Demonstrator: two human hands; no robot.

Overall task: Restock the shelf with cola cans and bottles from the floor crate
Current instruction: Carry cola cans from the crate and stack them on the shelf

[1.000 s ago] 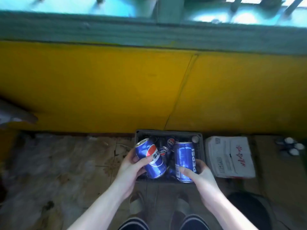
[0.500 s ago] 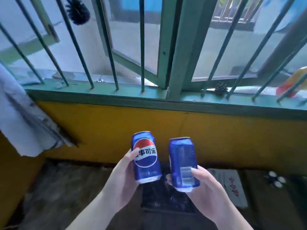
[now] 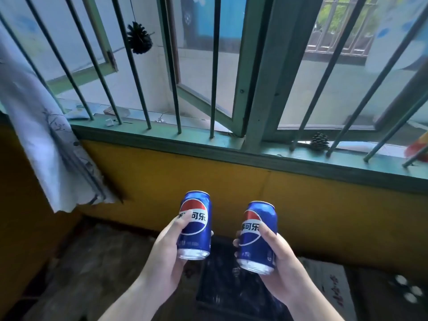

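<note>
I hold two blue cola cans upright in front of me, well above the floor. My left hand (image 3: 168, 253) grips the left can (image 3: 196, 230), thumb across its red, white and blue logo. My right hand (image 3: 281, 265) grips the right can (image 3: 257, 239) from its right side. Below and between the hands, the dark floor crate (image 3: 222, 290) sits against the yellow wall, blurred; its contents are hard to make out. No shelf is visible in this view.
A yellow wall (image 3: 324, 216) runs under a green barred window sill (image 3: 231, 147). A pale curtain (image 3: 46, 144) hangs at left. A white cardboard box (image 3: 328, 286) lies right of the crate. A pine cone (image 3: 319, 141) rests on the sill.
Both hands have lifted the cans out of the crate and raised them. My view has tilted up from the floor to the window. The right can has turned, now showing its logo.
</note>
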